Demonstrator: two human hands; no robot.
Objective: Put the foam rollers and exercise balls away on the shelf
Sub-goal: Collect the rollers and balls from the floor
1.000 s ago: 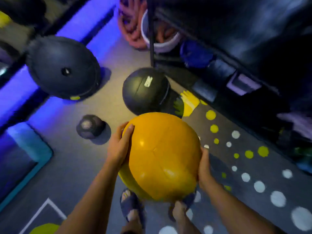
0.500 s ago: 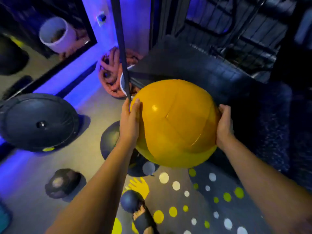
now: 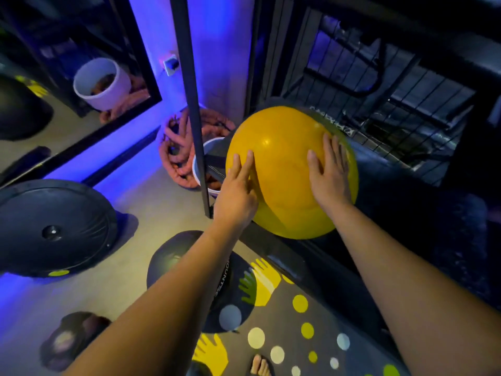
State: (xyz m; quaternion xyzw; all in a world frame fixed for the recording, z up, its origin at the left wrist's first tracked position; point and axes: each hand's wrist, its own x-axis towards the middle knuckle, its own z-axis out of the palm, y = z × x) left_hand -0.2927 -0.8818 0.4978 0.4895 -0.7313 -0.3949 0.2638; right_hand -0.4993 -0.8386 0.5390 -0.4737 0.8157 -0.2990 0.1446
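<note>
A: What is biggest here?
B: The dark shelf (image 3: 273, 249), running beneath both hands; its upright post (image 3: 189, 104) stands just left of the left hand (image 3: 235, 191); a wire grid (image 3: 379, 90) lies beyond the right hand (image 3: 329, 175).
A: And the ball?
B: First a wide black dome (image 3: 54, 229), well left of the left hand, on the floor; then the yellow exercise ball (image 3: 282, 169), at the shelf's front edge, under both hands; each hand lies flat on it, fingers straight, gripping nothing.
A: Anything in the way?
B: The post, close at the ball's left; a black ball (image 3: 173, 261) under the left forearm; a white bucket (image 3: 199, 161) and coiled rope (image 3: 176, 147) behind the post; a small dark ball (image 3: 73, 340) lower left.
</note>
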